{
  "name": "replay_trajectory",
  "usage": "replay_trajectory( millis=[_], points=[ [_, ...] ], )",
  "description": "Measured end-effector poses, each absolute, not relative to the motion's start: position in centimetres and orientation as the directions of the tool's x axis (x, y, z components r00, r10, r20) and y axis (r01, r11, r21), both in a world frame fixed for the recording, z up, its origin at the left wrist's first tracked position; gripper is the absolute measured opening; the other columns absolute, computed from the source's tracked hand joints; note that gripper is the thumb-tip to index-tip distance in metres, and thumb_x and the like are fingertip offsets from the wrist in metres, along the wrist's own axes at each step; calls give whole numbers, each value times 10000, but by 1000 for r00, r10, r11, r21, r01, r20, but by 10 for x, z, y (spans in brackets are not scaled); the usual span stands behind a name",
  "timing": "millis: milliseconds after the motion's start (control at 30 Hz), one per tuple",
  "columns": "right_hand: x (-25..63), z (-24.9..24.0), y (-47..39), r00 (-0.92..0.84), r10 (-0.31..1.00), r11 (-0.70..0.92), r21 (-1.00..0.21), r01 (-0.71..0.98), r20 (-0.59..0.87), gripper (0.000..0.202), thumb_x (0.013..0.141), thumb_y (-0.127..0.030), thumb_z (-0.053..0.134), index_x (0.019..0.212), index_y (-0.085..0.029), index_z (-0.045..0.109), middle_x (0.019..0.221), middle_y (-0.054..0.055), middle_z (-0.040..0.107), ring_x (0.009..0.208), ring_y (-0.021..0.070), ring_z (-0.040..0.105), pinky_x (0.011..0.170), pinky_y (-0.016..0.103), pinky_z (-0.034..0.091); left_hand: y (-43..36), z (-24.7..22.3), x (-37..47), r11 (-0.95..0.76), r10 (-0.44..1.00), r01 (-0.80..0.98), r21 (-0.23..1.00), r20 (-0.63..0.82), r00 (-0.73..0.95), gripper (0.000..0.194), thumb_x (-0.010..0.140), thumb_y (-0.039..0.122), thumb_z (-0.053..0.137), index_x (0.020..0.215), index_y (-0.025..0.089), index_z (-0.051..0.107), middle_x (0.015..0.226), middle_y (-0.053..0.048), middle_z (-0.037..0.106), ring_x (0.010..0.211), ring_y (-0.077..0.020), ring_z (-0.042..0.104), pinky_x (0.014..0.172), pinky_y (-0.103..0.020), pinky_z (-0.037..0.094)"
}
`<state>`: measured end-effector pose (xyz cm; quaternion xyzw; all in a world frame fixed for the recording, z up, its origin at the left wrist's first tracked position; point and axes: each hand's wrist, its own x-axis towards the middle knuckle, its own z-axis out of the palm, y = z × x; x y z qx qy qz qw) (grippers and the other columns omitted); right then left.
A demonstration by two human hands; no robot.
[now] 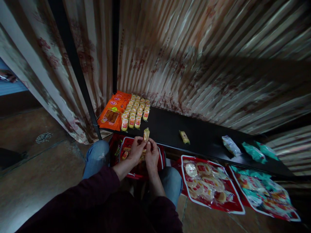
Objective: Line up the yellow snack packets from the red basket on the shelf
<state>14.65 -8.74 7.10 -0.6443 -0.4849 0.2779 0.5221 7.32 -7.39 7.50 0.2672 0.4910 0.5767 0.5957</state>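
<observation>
Both hands meet over a red basket [161, 158] near my knees. Between their fingertips a small yellow wrapped snack [146, 134] stands upright, at the shelf's front edge. My left hand [136, 149] pinches it from the left, and my right hand [152, 153] closes on it from the right. Just beyond, rows of similar yellow wrapped snacks [132, 121] stand on the black shelf [165, 124], beside orange packets [110, 118]. Some snacks in the basket are partly hidden under my hands.
One yellow snack [184, 137] lies mid-shelf. Farther right are a white packet [231, 146] and green packets [254, 152]. Two more red baskets, one of round wrapped snacks [206, 181], one of green and white packets [267, 192], stand below. Curtains [170, 58] hang behind; a black pole [73, 58] rises left.
</observation>
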Motion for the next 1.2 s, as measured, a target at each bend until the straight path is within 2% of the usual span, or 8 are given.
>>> replay_trajectory(
  millis=[100, 233, 467, 667, 800, 1000, 1200],
  points=[
    [143, 70, -86, 365, 929, -36, -970, 240, 55, 394, 850, -466, 499, 1115, -201, 620, 1112, 68, 676, 1006, 203, 603, 924, 333, 426, -73, 76, 71, 170, 957, -342, 924, -238, -166, 45, 784, 221, 549, 817, 222, 580, 836, 1, 611, 827, -139, 573, 774, -239, 445],
    [143, 65, -80, 365, 931, -42, -981, 191, 31, 427, 832, -485, 524, 1131, -193, 613, 1114, 70, 675, 1000, 198, 607, 918, 322, 431, -69, 72, 70, 140, 971, -264, 954, -185, -153, 117, 832, 229, 483, 843, 216, 598, 931, -28, 631, 927, -163, 580, 877, -276, 437],
    [152, 54, -58, 387, 922, -43, -985, 165, 24, 495, 786, -510, 544, 1138, -168, 611, 1149, 100, 665, 1051, 224, 596, 953, 358, 430, -58, 74, 75, 48, 988, -72, 996, -58, -144, 172, 848, 235, 465, 959, 196, 591, 1092, -71, 618, 1070, -175, 556, 1007, -327, 393],
    [159, 46, -30, 375, 927, -45, -979, 197, 33, 538, 775, -515, 525, 1183, -168, 585, 1115, 99, 683, 978, 230, 629, 899, 368, 461, -41, 79, 81, 75, 987, 44, 996, -68, -145, 316, 860, 236, 441, 1146, 175, 562, 1255, -104, 582, 1164, -192, 529, 1057, -368, 363],
    [160, 39, -11, 389, 920, -37, -983, 181, 37, 494, 746, -498, 547, 1102, -164, 620, 1060, 88, 697, 937, 223, 630, 883, 363, 469, -26, 76, 83, 67, 988, 41, 997, -60, -144, 342, 870, 238, 425, 1183, 180, 550, 1260, -99, 587, 1173, -196, 531, 1044, -365, 383],
    [160, 29, 5, 396, 918, -33, -998, 55, -9, 478, 718, -467, 573, 1075, -151, 613, 1005, 83, 700, 899, 214, 638, 854, 352, 488, -13, 73, 83, 57, 989, 26, 998, -53, -137, 329, 862, 201, 395, 1141, 150, 561, 1190, -106, 621, 1104, -186, 568, 1016, -343, 406],
    [164, 17, 17, 411, 912, -38, -997, 72, -5, 457, 702, -469, 560, 1046, -175, 617, 980, 73, 711, 890, 215, 647, 853, 355, 493, -10, 74, 82, 87, 985, 83, 993, -73, -153, 334, 863, 214, 406, 1138, 119, 569, 1216, -141, 607, 1140, -197, 555, 1038, -349, 392]
  ],
)
